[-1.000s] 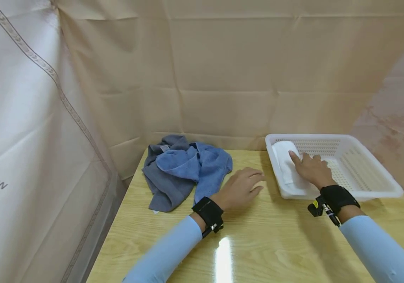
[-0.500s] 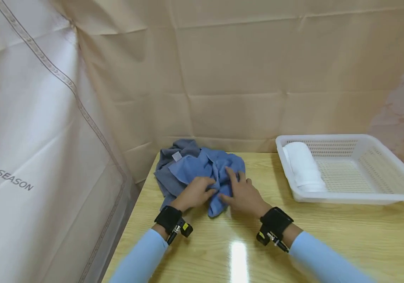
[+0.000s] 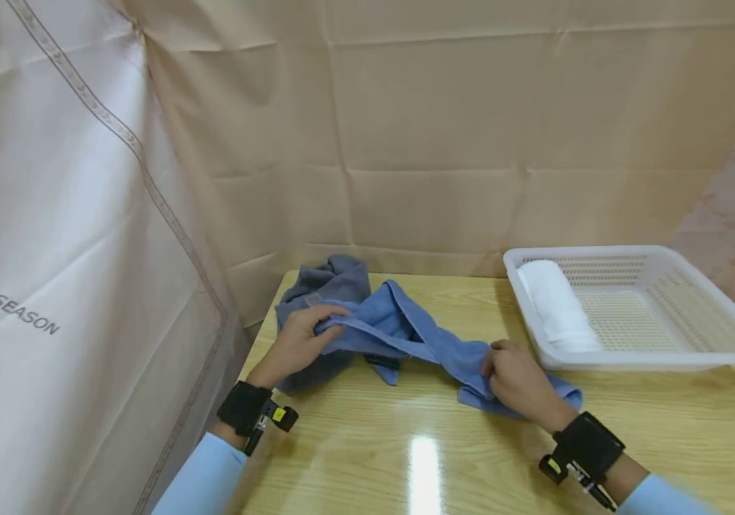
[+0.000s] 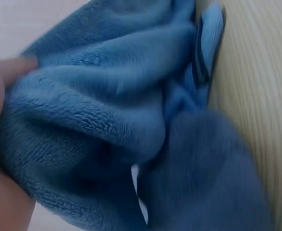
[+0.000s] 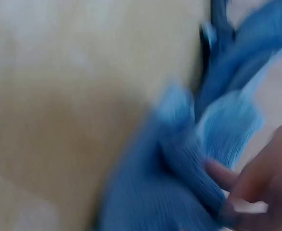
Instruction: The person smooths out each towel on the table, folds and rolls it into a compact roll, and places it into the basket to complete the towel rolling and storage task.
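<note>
A blue towel (image 3: pixel 406 325) is stretched sideways between both hands, above and across the wooden table. My left hand (image 3: pixel 299 343) pinches its left end, and in the left wrist view the towel (image 4: pixel 92 101) hangs in soft folds from the fingers. At the other end my right hand (image 3: pixel 524 383) grips the cloth, part of which droops past the hand onto the table. The right wrist view is blurred but shows fingers (image 5: pixel 222 175) pinching the towel (image 5: pixel 150 192). A grey towel (image 3: pixel 335 279) lies crumpled behind and under the left end of the blue one.
At the right stands a white plastic basket (image 3: pixel 638 361) with a rolled white towel (image 3: pixel 557 307) along its left side. The wooden table (image 3: pixel 354 443) has its left edge close to the left arm. A beige cloth (image 3: pixel 425 143) hangs behind the table.
The right hand left the basket, and both hands came to the blue towel. They have since moved apart, pulling it off much of the grey towel and out to the right.
</note>
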### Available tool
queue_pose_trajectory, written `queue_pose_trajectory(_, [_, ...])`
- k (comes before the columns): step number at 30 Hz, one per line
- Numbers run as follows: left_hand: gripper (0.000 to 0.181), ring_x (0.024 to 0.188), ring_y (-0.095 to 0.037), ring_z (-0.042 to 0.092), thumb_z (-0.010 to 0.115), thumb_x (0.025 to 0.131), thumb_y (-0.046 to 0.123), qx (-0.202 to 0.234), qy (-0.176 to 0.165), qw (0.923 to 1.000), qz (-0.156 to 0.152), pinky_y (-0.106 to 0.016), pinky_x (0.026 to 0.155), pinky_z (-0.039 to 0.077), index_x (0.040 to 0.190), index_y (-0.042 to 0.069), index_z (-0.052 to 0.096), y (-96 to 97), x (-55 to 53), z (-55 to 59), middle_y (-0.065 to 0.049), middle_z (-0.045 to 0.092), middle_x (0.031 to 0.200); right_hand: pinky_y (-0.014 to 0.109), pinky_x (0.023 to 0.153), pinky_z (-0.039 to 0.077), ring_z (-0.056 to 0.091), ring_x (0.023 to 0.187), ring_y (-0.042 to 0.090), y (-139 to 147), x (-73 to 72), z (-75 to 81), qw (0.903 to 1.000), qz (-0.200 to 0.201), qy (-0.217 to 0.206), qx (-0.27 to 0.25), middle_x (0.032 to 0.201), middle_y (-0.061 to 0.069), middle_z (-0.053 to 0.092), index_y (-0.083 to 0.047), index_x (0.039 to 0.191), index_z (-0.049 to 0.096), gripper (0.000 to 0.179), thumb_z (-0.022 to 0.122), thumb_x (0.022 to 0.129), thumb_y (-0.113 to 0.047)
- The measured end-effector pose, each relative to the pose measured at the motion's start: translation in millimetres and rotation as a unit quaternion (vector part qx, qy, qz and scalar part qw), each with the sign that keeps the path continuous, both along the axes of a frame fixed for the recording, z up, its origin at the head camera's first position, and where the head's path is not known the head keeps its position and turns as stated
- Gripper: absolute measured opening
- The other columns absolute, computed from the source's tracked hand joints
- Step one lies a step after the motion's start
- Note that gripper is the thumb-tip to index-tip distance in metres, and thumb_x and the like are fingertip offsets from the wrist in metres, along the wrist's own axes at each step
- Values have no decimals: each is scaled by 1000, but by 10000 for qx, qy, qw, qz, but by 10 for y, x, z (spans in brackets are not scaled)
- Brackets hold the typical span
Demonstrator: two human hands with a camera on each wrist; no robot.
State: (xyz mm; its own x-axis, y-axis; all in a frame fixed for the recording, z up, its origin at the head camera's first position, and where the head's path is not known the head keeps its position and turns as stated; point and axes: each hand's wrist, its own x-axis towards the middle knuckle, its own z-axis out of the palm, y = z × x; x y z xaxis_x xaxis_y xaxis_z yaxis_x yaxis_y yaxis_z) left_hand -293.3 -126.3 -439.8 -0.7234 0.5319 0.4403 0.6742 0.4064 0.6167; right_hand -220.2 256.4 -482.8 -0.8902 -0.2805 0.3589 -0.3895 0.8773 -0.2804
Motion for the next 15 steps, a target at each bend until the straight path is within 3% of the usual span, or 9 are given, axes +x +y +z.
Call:
queue_pose_trajectory(1, [19,60,-3,47,68,102,19,-23,-15,9997,-263,-27,60,45,118,22,75,38,5,14,5,70,99,55,86,50,64,96,40,-59,58,-23,10000,-74,-9,18,98,18,67,-6,89,73,12,62,91,-4])
queue_pose_trajectory(2, [17,65,-4,51,68,102,22,-81,-105,9981,-601,-27,62,47,116,23,76,82,13,27,6,70,96,59,90,48,61,106,45,-123,97,-54,9999,-99,-15,90,111,23,65,-4,103,73,16,64,94,-15])
queue_pose_trajectory(4, [18,73,-8,58,64,104,28,-282,-577,9885,-1366,-28,67,49,109,20,79,162,33,56,7,73,100,62,92,47,56,114,49,-255,134,-101,9993,-115,35,357,127,28,59,-4,128,65,42,70,94,-29])
queue_pose_trajectory(7, [31,66,-15,61,55,108,31,-834,-1576,9623,-2056,-28,62,51,103,14,80,240,48,85,0,73,88,56,82,54,61,104,45,-338,129,-139,9968,-58,351,716,123,26,63,-3,140,55,60,78,86,-17])
queue_pose_trajectory(9, [33,61,-16,64,52,110,29,-1328,-1802,9514,-2112,-28,57,52,106,9,78,294,24,82,-5,73,85,50,75,56,64,90,39,-314,124,-120,9956,-82,605,707,106,21,68,2,132,58,55,75,80,3])
queue_pose_trajectory(10, [32,58,-17,65,52,110,28,-1589,-1726,9510,-2013,-28,55,52,109,7,77,326,4,80,-8,72,80,48,71,55,65,84,37,-290,125,-100,9952,-100,722,651,99,19,69,4,126,60,51,73,77,9])
queue_pose_trajectory(12, [27,62,-16,67,58,107,25,-2014,-1113,9584,-1691,-28,58,54,120,5,72,416,-62,57,-9,72,86,44,70,54,64,77,33,-231,123,-52,9932,-121,989,599,91,18,69,6,114,64,38,69,78,14])
queue_pose_trajectory(15, [50,94,-23,72,68,102,26,-2576,-187,9606,-1030,-34,75,57,146,8,54,608,-157,31,-16,65,128,44,72,50,63,76,31,-192,155,77,9935,-137,1099,256,86,15,68,3,100,66,23,62,81,15])
